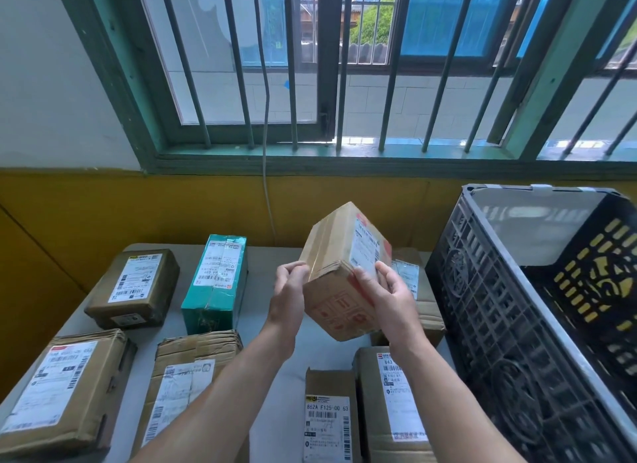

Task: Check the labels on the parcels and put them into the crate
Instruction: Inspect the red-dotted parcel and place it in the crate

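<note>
I hold a taped brown cardboard parcel (339, 255) tilted in the air above the table's middle, its white label facing up and right. My left hand (287, 297) grips its left lower edge. My right hand (386, 297) grips its right side, thumb on the label's lower corner. The black plastic crate (482, 290) stands at the right, tilted toward me, and I see no parcels in the visible part of its inside. Several other labelled parcels lie on the grey table (269, 286).
A teal box (215, 286) and a dark brown box (132, 290) lie at the back left. Brown parcels (65, 390) lie front left, front middle and front right. Another box (422, 300) sits behind my right hand. A barred window and yellow wall stand behind.
</note>
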A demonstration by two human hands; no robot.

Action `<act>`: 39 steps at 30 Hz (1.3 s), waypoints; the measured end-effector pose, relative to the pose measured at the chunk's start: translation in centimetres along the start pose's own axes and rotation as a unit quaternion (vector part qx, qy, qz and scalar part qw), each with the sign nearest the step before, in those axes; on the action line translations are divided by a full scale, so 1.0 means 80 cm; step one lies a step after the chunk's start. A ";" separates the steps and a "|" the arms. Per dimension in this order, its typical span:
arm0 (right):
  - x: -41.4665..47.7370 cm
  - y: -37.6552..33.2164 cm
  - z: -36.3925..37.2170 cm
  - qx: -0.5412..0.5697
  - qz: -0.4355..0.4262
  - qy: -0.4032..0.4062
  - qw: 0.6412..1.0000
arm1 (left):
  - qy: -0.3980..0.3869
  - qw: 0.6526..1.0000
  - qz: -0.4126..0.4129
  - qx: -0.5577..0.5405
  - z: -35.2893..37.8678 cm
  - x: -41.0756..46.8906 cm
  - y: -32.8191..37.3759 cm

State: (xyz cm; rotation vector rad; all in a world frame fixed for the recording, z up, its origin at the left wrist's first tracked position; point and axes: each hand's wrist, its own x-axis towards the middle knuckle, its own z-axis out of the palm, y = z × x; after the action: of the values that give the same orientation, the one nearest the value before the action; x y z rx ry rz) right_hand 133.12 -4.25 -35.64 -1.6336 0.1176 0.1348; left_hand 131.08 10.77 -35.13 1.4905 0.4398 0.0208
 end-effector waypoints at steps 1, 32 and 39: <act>0.000 0.001 0.000 -0.011 -0.008 0.008 1.000 | -0.006 1.000 -0.007 0.006 0.000 0.000 0.000; 0.022 -0.004 -0.048 0.065 -0.003 0.007 0.998 | 0.103 0.992 0.055 -0.052 0.030 -0.021 -0.009; 0.040 -0.009 -0.073 0.076 -0.010 0.014 0.997 | 0.114 0.992 0.043 -0.034 0.032 -0.033 -0.018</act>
State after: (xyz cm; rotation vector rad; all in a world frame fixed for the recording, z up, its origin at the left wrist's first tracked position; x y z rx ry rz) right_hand 136.47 -9.98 -35.10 -1.4851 0.1299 0.0847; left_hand 129.04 7.45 -35.75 1.4443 0.5526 0.2754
